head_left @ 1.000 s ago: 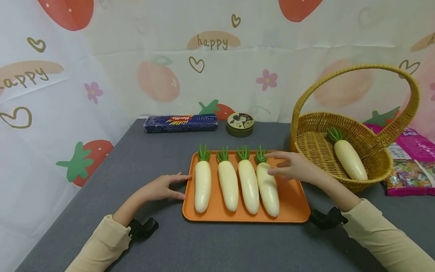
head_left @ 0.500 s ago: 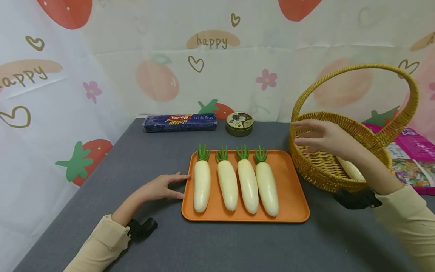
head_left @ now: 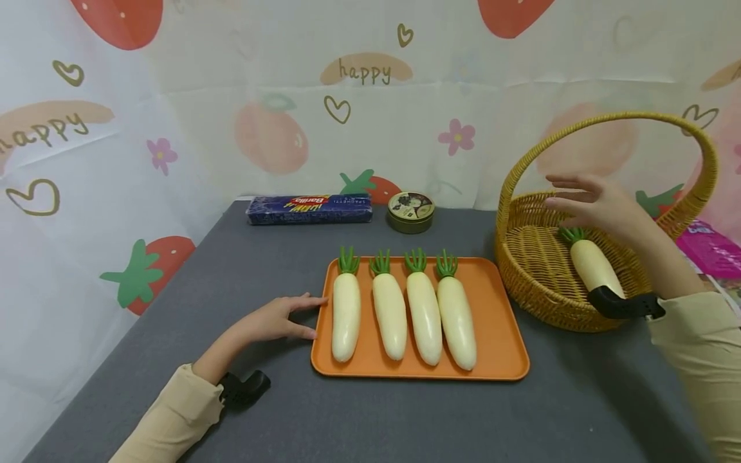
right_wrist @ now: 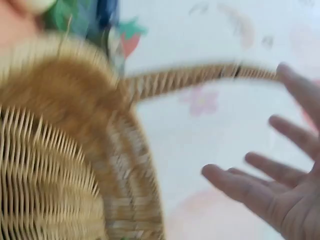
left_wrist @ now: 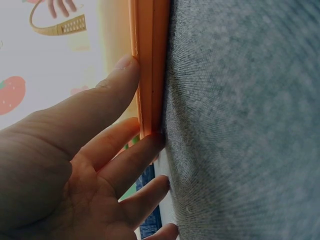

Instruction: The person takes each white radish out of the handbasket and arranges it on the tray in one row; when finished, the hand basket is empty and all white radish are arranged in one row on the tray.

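My left hand (head_left: 278, 321) rests at the left edge of an orange tray (head_left: 500, 341); the left wrist view has the thumb and fingertips against the tray's rim. On the tray several white radishes (head_left: 346, 315) with short green tops lie side by side. Above the wicker basket (head_left: 532, 296) hovers my right hand (head_left: 602, 202), fingers spread and holding nothing. One white radish (head_left: 592, 262) lies inside the basket, its lower end partly behind the wrist camera. The right wrist view shows these fingers apart from the blurred basket handle (right_wrist: 175, 80).
A blue spaghetti box (head_left: 309, 209) and a round green tin (head_left: 410, 212) stand along the back of the grey table (head_left: 376, 418). Pink packaging (head_left: 712, 247) lies right of the basket, partly hidden by the right arm. A printed cloth (head_left: 370, 141) hangs behind.
My right hand has moved from over the rightmost radish on the tray, right and up, to above the basket. The left hand stays at the tray's edge.
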The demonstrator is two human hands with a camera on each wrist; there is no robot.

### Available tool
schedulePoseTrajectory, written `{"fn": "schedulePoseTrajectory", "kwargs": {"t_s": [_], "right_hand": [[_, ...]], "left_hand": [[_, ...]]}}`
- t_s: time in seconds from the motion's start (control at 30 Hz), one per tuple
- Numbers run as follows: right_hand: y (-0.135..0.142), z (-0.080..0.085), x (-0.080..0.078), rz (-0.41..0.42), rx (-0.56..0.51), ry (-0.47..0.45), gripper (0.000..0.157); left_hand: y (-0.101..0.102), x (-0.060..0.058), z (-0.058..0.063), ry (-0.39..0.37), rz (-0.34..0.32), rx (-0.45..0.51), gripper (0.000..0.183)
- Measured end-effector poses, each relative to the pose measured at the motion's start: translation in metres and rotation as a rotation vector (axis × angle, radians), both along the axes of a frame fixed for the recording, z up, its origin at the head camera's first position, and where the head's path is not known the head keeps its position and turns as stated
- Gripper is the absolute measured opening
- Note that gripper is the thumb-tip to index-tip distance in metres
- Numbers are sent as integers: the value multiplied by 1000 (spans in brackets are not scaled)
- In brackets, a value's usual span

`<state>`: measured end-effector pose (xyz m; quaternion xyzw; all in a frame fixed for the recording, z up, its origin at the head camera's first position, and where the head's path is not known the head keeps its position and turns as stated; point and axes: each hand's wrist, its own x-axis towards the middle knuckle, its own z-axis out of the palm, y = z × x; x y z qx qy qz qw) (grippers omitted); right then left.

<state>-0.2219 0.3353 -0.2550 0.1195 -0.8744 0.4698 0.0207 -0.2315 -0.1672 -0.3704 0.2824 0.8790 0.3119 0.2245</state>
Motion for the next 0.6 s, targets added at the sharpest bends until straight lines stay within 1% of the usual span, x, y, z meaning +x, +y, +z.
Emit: {"fn": "schedulePoseTrajectory", "kwargs": {"t_s": [0.1,0.27,0.33,0.5,0.6], "right_hand": [[12,-5,-5,-48,34,31,53],[25,-17,-12,-131,30,37,54],[29,-21,-15,-163,61,36,56],[42,-34,-25,-209,188,37,63],[49,-43,-27,-226,216,24,67]], "left_hand": [[1,0,-1,6,-5,2,67],[0,1,-3,12,-18,0,67],[0,1,-3,10,-17,0,67],[1,0,-1,7,-7,-7,67],[1,0,0,6,-11,-4,67]]}}
